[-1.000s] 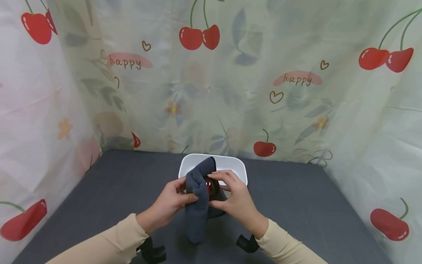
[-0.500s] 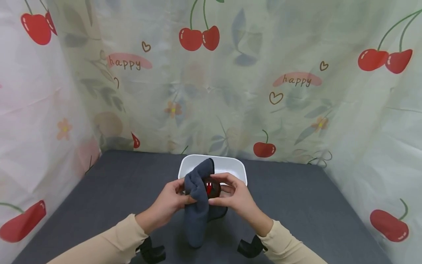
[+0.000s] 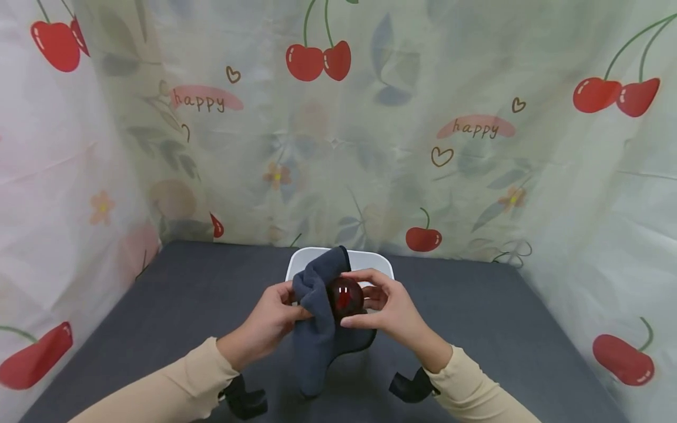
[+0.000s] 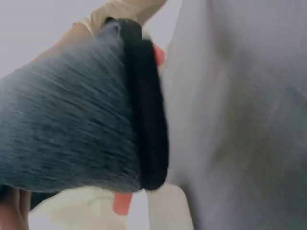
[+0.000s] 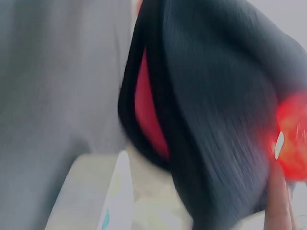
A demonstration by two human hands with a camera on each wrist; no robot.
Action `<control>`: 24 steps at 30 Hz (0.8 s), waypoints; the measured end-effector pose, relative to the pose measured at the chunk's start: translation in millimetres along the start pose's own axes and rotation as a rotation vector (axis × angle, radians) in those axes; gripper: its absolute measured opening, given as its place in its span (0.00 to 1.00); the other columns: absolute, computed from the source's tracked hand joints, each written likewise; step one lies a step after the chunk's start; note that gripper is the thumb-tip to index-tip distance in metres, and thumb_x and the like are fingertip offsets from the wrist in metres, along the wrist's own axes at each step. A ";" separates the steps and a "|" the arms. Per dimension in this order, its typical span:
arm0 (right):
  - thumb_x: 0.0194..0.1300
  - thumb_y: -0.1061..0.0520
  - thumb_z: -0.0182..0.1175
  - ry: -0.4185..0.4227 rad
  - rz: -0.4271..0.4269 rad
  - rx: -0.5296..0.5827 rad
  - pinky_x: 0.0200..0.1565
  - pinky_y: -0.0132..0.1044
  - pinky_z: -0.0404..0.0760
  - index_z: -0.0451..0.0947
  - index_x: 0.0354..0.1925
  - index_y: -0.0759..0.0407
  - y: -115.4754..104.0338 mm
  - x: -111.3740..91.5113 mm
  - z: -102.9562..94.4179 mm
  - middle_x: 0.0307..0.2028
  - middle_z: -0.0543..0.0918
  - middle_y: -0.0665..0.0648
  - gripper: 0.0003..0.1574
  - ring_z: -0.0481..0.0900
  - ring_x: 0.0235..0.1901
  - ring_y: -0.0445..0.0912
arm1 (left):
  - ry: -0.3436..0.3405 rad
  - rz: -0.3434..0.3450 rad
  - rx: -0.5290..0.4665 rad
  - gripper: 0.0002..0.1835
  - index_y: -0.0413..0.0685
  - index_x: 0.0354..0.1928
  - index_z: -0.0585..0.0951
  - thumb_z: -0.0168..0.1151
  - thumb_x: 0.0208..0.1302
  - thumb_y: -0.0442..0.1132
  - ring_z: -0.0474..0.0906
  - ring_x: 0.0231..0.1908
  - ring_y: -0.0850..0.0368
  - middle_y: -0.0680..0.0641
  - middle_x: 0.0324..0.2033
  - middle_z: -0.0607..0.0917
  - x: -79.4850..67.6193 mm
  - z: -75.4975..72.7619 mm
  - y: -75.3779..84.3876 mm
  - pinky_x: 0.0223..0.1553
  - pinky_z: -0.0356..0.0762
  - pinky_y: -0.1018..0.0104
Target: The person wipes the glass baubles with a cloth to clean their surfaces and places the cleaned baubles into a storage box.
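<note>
A glossy dark red ball sits against a grey-blue cloth with a black edge, both held up in front of the white tub. My left hand pinches the bunched cloth between thumb and fingers, and the cloth's lower end hangs down. On the ball's right side, my right hand grips it with the thumb below and fingers above. In the right wrist view the ball looks bright red, beside a fingertip. Cloth fills much of the left wrist view and hides most of the left hand.
Behind the hands, the white tub stands near the back of the dark grey table. Curtains printed with cherries enclose the back and both sides. Black curved pieces are at both wrists.
My right hand has shifted slightly right, and more of the ball shows from behind the cloth. The cloth's lower right edge has swung right. My left hand keeps its hold, nearly in place.
</note>
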State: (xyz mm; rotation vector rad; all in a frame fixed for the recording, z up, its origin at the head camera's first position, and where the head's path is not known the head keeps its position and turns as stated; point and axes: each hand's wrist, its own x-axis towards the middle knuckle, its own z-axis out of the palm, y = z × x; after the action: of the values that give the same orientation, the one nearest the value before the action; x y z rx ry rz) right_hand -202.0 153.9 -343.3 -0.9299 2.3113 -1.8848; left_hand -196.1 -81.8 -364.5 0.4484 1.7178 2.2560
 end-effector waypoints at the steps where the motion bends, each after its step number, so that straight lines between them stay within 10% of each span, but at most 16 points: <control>1: 0.46 0.63 0.76 0.014 0.002 0.032 0.48 0.38 0.83 0.74 0.59 0.56 -0.6 0.5 0.9 0.56 0.76 0.60 0.40 0.84 0.45 0.47 | -0.003 0.008 -0.002 0.18 0.39 0.52 0.78 0.61 0.58 0.25 0.80 0.37 0.61 0.50 0.42 0.82 -0.1 2.2 1.7 0.40 0.81 0.67; 10: 0.42 0.56 0.80 0.048 -0.173 -0.372 0.46 0.35 0.82 0.77 0.58 0.47 -5.0 2.4 -0.3 0.49 0.81 0.49 0.42 0.82 0.44 0.41 | 0.080 0.016 0.112 0.25 0.29 0.57 0.74 0.67 0.57 0.29 0.83 0.37 0.58 0.46 0.44 0.81 -0.1 6.8 6.0 0.41 0.82 0.62; 19: 0.44 0.71 0.74 -0.103 -0.049 0.211 0.47 0.41 0.83 0.70 0.55 0.65 13.7 3.7 -2.7 0.54 0.76 0.54 0.40 0.82 0.47 0.46 | 0.025 -0.032 -0.020 0.15 0.39 0.51 0.79 0.61 0.61 0.28 0.80 0.35 0.62 0.52 0.40 0.82 -2.1 -1.4 -2.1 0.39 0.80 0.70; 24: 0.45 0.65 0.77 0.006 -0.063 -0.039 0.48 0.37 0.82 0.72 0.58 0.50 20.9 2.8 10.4 0.50 0.80 0.50 0.42 0.81 0.48 0.42 | 0.067 -0.015 0.065 0.28 0.32 0.60 0.73 0.68 0.57 0.31 0.81 0.38 0.59 0.48 0.45 0.80 -1.3 -0.3 -4.1 0.41 0.82 0.65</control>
State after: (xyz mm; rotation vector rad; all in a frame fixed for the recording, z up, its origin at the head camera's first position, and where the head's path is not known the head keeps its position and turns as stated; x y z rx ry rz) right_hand -209.5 145.3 -364.0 -1.0136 2.3581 -1.8743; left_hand -194.9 -81.5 -368.6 0.3761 1.8257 2.2334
